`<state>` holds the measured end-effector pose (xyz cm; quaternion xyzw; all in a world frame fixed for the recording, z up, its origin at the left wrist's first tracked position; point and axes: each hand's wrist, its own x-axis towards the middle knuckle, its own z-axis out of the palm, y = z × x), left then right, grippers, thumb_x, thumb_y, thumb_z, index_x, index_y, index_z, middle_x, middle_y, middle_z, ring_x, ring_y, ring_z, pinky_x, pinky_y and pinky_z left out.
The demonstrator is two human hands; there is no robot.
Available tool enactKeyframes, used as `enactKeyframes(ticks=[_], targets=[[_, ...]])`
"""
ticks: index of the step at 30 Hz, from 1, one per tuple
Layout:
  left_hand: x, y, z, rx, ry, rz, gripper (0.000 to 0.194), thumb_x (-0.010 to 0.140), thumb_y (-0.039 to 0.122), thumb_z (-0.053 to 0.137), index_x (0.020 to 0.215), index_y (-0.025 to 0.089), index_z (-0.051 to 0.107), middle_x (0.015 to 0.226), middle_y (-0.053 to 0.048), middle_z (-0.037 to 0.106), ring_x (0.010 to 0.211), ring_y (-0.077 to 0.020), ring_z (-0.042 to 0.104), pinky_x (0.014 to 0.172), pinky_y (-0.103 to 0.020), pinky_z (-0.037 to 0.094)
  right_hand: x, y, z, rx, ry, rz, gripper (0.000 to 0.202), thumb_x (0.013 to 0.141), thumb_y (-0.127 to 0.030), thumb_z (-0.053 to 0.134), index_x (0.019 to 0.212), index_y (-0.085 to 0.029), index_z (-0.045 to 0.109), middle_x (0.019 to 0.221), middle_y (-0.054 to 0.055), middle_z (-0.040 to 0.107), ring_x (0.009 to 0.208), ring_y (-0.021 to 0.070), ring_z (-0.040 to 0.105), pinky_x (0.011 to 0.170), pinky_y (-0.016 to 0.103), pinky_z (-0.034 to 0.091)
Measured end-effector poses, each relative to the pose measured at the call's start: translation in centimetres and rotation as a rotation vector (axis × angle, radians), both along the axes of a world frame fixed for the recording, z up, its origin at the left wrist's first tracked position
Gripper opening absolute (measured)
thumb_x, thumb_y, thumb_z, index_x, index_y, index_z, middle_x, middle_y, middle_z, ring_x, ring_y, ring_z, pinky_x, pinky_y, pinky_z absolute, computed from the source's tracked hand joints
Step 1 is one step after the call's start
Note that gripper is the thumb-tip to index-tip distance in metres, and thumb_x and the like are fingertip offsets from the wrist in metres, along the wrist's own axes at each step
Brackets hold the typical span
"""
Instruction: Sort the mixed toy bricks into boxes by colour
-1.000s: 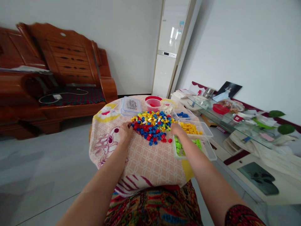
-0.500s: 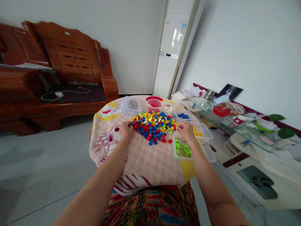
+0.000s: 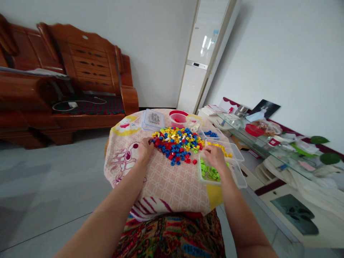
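Observation:
A mixed heap of small plastic toy bricks (image 3: 176, 143), in blue, red, yellow and green, lies on the cloth-covered table. My left hand (image 3: 145, 148) is at the heap's left edge, fingers curled together beside a dark blue piece; whether they grip it is hard to see. Over the back rim of a clear box of green bricks (image 3: 209, 172) is my right hand (image 3: 215, 156), its fingers pinched; what they hold, if anything, is hidden. Just behind that hand stands a clear box with yellow bricks (image 3: 228, 155).
Farther back are a box of blue bricks (image 3: 211, 133), a pile of white bricks (image 3: 194, 125), a pink-red tub (image 3: 178, 120) and a clear lid-like container (image 3: 153, 120). A cluttered glass shelf (image 3: 268, 150) stands to the right, a wooden bench (image 3: 91, 71) to the left.
My right hand has shifted slightly nearer, toward the green-brick box, uncovering more yellow bricks. My left hand stays at the heap's edge. The view has turned a little.

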<state>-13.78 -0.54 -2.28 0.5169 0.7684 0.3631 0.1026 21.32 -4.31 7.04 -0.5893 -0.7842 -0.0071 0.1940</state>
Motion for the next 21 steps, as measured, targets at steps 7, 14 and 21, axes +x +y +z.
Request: enactKeyframes(ticks=[7,14,21], targets=[[-0.1,0.0,0.0,0.024,-0.023,0.0,0.042,0.088,0.015,0.053,0.123,0.02,0.075,0.126,-0.009,0.075,0.115,-0.0249,0.07,0.099,-0.031,0.052,-4.6,4.1,-0.1,-0.256,-0.226,-0.105,0.03,0.094,-0.014,0.055,0.101,-0.02,0.084,0.109,0.01,0.082,0.106,0.0212,0.073,0.08,0.024,0.047],[-0.1,-0.1,0.1,0.028,-0.031,0.007,0.041,0.088,0.016,0.055,0.122,0.02,0.076,0.124,-0.009,0.076,0.113,-0.0253,0.071,0.098,-0.032,0.053,-5.7,5.3,-2.0,-0.346,-0.285,-0.163,0.032,0.09,-0.006,0.057,0.109,-0.011,0.082,0.116,0.019,0.079,0.111,0.025,0.074,0.085,0.026,0.051],[0.0,-0.2,0.2,0.02,-0.034,0.013,0.04,0.089,0.016,0.055,0.123,0.021,0.075,0.127,-0.009,0.076,0.116,-0.025,0.07,0.099,-0.032,0.053,-5.7,5.5,-2.8,-0.337,-0.264,-0.172,0.034,0.09,-0.005,0.056,0.111,-0.013,0.082,0.115,0.018,0.08,0.112,0.0239,0.074,0.09,0.026,0.051]])
